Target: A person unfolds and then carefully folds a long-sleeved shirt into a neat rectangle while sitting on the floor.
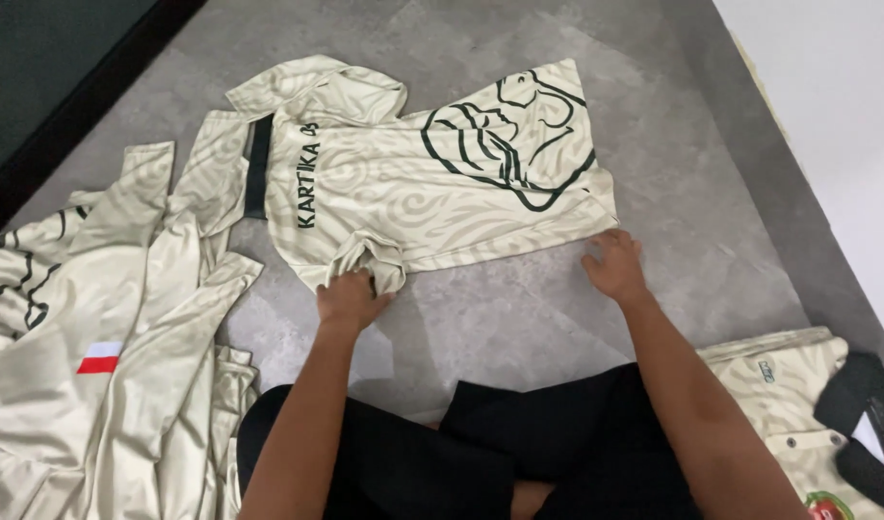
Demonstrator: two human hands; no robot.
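Observation:
A cream patterned shirt with dark line art and dark lettering lies spread face down on the grey floor. My left hand pinches a bunched fold at the shirt's near edge, by the sleeve. My right hand rests at the shirt's near right corner, fingertips touching the hem. Both forearms reach out over my black-clad lap.
A heap of similar cream shirts, one with a small red-and-white patch, lies at the left. Another cream garment with a black strap sits at the lower right. A dark wall base runs along the upper left.

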